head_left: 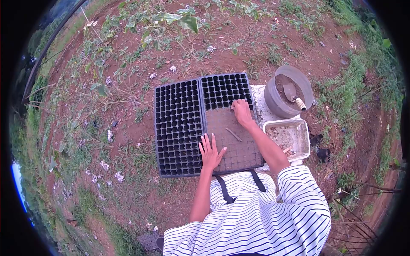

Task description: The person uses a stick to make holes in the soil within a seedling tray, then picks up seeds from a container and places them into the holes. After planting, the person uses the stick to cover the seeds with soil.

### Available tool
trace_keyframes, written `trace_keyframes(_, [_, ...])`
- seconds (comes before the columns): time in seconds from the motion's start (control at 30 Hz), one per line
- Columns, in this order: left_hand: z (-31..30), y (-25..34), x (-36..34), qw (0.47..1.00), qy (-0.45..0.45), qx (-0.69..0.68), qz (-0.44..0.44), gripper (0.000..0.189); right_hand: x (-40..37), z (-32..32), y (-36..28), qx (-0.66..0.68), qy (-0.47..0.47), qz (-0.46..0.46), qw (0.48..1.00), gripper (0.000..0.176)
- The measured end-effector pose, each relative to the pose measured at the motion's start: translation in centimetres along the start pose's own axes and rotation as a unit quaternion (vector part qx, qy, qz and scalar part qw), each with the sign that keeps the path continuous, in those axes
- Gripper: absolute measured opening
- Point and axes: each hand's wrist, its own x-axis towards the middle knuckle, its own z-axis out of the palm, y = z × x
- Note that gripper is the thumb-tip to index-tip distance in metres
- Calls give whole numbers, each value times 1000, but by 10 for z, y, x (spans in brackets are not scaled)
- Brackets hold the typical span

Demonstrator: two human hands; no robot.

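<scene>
Black rectangular plastic cell tray (177, 128) left; part-filled black plastic tray (226, 87) right, brown stick (233, 135) atop. Farther right: round grey plastic bucket (273, 101) far, white plastic basket (305, 134) near.

Taking the black seedling trays (178, 128) as landmark, ribbed matt plastic is seen. On the right one, rough, dull soil (239, 149) is spread. Beside them, a smooth, translucent-looking plastic bucket (275, 100) is seen.

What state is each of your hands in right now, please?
Left hand: open, fingers spread over the trays.
Right hand: fingers curled at the soil, contents hidden.
</scene>
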Motion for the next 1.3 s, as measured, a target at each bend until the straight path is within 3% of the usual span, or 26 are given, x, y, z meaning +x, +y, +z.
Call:
trace_keyframes(0.27, [1,0,0,1000,-4,-8,-2,86,-3,4,3,-15,1,-9,1000,5])
trace_keyframes(0.47, [2,-1,1,1000,-6,-11,-3,86,4,5,12,-15,-54,5,998,7])
trace_keyframes(0.57, [1,-1,1,1000,-9,-12,-5,85,2,-11,1,116,-9,44,992,6])
trace_keyframes(0.87, [3,-2,1,1000,-11,-10,-2,84,-8,-16,-9,22,1,-24,999,9])
trace_keyframes(1.3, [4,-2,2,1000,-17,-19,-6,84,-8,-16,-4,4,-32,-26,999,10])
